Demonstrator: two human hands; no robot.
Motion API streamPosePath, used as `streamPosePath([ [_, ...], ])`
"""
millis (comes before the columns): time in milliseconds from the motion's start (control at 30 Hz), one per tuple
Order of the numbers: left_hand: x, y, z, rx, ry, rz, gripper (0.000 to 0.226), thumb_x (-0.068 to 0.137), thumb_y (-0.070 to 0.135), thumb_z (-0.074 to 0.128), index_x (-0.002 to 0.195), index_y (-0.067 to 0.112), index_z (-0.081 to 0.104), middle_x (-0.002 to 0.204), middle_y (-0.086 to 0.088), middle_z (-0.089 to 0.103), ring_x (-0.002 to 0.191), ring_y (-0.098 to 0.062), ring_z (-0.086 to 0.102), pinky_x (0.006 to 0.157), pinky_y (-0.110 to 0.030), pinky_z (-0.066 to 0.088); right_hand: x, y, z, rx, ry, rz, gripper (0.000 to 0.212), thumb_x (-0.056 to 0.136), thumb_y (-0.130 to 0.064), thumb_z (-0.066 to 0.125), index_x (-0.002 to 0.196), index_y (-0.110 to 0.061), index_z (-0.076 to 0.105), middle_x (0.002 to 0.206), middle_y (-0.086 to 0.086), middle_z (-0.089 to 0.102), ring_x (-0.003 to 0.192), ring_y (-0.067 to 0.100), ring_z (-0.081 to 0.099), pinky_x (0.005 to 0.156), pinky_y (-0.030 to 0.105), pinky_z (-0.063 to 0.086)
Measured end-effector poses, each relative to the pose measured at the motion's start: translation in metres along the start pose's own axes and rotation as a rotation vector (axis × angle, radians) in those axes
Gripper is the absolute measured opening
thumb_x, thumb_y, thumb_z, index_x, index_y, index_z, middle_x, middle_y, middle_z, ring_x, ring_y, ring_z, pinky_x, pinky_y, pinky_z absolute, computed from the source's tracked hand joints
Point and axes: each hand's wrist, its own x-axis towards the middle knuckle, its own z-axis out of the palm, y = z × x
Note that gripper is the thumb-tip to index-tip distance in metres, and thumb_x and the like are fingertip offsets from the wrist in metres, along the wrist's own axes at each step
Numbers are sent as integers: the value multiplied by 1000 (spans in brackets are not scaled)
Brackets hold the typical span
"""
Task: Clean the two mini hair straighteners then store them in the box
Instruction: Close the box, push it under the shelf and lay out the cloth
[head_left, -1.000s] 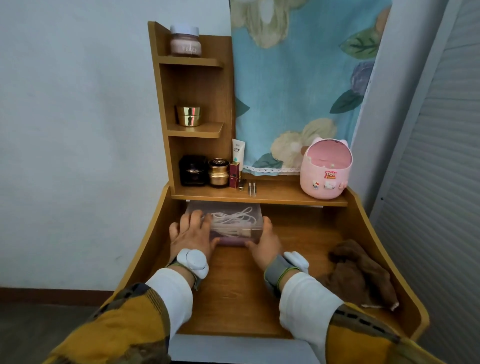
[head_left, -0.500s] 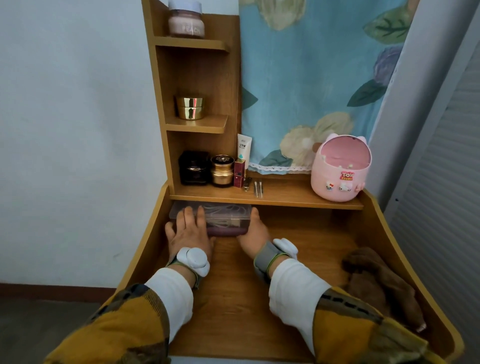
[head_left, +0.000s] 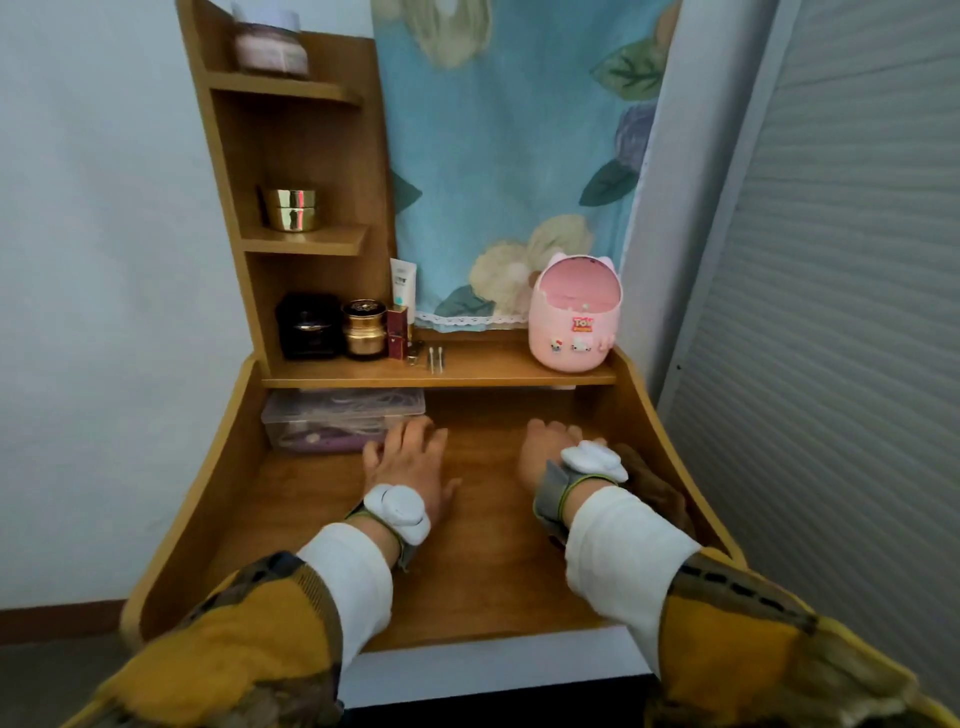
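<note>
A clear plastic box (head_left: 332, 415) with its lid on stands at the back left of the desk, tucked under the lower shelf. White cords and a purple straightener (head_left: 332, 442) show through its wall. My left hand (head_left: 410, 465) lies flat on the desk with straight fingers, its fingertips at the box's right front corner. My right hand (head_left: 545, 449) hovers over the desk to the right, away from the box, fingers relaxed and holding nothing.
A brown cloth (head_left: 657, 491) lies at the desk's right side, partly behind my right wrist. On the shelf (head_left: 493, 371) stand a pink toy bin (head_left: 574, 317), cosmetic jars (head_left: 363, 330), a tube and cotton swabs (head_left: 436, 358). The desk has raised side walls.
Both hands let go of the box after sliding it back and left under the shelf. My right hand moved away to the right; my left hand drew back to the box's corner.
</note>
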Motion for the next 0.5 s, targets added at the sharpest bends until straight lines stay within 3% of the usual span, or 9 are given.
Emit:
streamPosePath([
  [100, -7, 33, 1, -73, -73, 75, 62, 87, 48, 52, 142, 30, 29, 150, 2, 20, 140, -22, 17, 111, -49, 20, -9, 47, -8, -90, -16, 112, 60, 82, -29, 58, 137, -16, 35, 140, 13, 39, 129, 35, 35, 105, 54, 31],
  [200, -11, 51, 2, -140, -135, 94, 60, 88, 47, 52, 142, 30, 31, 149, 3, 23, 138, -22, 22, 110, -45, 25, -19, 73, -9, 3, -69, 199, 71, 79, -32, 67, 139, -11, 34, 140, 14, 40, 128, 34, 41, 103, 48, 38],
  [333, -14, 62, 5, -404, -228, 80, 60, 89, 44, 55, 142, 26, 33, 146, -1, 34, 132, -21, 38, 107, -35, 36, -18, 82, -5, 168, -2, 202, 32, 84, -29, 59, 113, -17, 56, 119, 7, 58, 110, 29, 58, 93, 38, 48],
  [400, -12, 63, 2, -652, -245, 9, 57, 90, 37, 56, 141, 20, 37, 141, -4, 45, 124, -21, 48, 100, -27, 40, -10, 76, -5, 464, 34, 145, 12, 87, -18, 58, 97, -14, 64, 102, 5, 64, 98, 26, 61, 92, 33, 48],
  [433, -12, 61, -1, -756, -248, -27, 56, 91, 35, 56, 140, 17, 37, 138, -5, 48, 122, -22, 51, 97, -25, 40, -8, 71, -6, 776, 21, 122, 8, 87, -9, 59, 89, -13, 66, 92, 5, 65, 92, 25, 62, 91, 33, 49],
  [500, -8, 56, -7, -918, -253, -90, 56, 91, 38, 56, 139, 15, 39, 135, -6, 52, 121, -23, 51, 91, -22, 40, -12, 57, -10, 1365, -35, 61, 20, 86, 5, 56, 78, -12, 65, 82, 10, 65, 82, 26, 63, 87, 39, 52],
])
